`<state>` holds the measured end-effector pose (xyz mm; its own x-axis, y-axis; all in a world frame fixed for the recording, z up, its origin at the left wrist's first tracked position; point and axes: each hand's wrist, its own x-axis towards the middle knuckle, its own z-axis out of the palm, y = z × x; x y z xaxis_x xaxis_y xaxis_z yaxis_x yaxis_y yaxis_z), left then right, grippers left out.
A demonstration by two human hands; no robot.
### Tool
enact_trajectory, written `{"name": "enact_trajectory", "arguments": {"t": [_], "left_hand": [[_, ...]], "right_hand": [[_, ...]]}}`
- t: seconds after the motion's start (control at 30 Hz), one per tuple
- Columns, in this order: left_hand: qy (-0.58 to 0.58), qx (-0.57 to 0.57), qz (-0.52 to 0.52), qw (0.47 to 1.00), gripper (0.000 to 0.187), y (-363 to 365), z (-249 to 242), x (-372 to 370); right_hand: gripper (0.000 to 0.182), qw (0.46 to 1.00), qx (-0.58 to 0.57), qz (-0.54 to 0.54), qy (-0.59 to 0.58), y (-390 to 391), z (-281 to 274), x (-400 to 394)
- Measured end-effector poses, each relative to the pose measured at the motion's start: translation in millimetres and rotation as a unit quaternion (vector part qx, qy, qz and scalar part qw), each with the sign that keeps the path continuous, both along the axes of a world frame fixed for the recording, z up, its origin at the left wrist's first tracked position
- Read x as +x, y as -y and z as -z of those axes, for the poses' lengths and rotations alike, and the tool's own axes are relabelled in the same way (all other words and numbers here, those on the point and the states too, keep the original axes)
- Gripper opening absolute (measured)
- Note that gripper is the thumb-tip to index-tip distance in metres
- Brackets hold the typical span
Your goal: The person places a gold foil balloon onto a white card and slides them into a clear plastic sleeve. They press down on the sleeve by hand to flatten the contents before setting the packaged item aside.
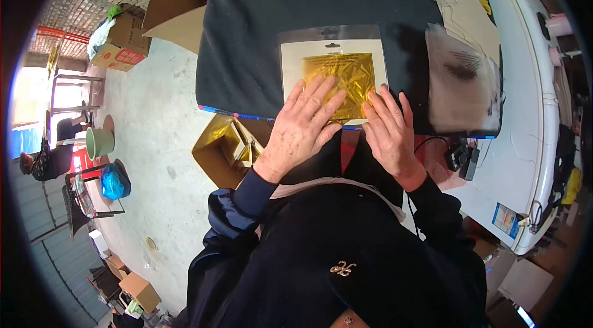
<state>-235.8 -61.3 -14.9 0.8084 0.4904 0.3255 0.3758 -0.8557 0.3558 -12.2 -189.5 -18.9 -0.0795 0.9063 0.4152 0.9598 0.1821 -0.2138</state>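
Note:
A white card with a hanging slot (291, 59) lies on the black-covered table (247, 37), with a clear plastic sleeve edge showing above it. On the card is a square of shiny gold film (355, 71), creased on its right side. My left hand (306, 118) rests on the film's lower left part, fingers stretched out and slightly apart. At the lower right edge of the film and card, my right hand (390, 133) touches with its fingers extended. Neither hand grips anything.
A stack of clear plastic sleeves (460, 87) lies on the table's right. An open carton (216, 155) with gold pieces stands below the table's left edge. A white appliance (525, 99) is at the right. Far left, a person (52, 158) is near a green bucket (99, 142).

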Motion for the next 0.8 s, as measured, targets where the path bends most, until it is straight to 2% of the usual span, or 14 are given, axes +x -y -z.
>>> {"name": "enact_trajectory", "arguments": {"t": [0.2,0.5,0.63,0.67,0.8], "left_hand": [[-0.055,0.001,0.017,0.998,0.077,-5.2,-0.1,1.0],[-0.067,0.018,0.023,0.997,0.08,-8.9,-1.6,1.2],[-0.055,-0.007,0.041,0.998,0.073,-23.9,-20.0,9.2],[-0.028,0.013,0.047,0.998,0.064,-28.6,-24.7,15.7],[0.012,0.036,0.115,0.993,0.052,-57.1,-24.3,45.1]], "right_hand": [[0.045,1.0,-0.003,-0.002,0.003,0.3,2.9,1.1],[0.05,1.0,-0.003,-0.004,-0.008,3.2,8.6,5.8],[0.051,1.0,-0.007,-0.005,-0.017,2.9,5.4,3.3],[0.05,1.0,-0.007,-0.005,-0.018,2.7,6.1,3.5],[0.05,1.0,-0.002,-0.005,-0.026,2.9,10.3,3.8]]}}
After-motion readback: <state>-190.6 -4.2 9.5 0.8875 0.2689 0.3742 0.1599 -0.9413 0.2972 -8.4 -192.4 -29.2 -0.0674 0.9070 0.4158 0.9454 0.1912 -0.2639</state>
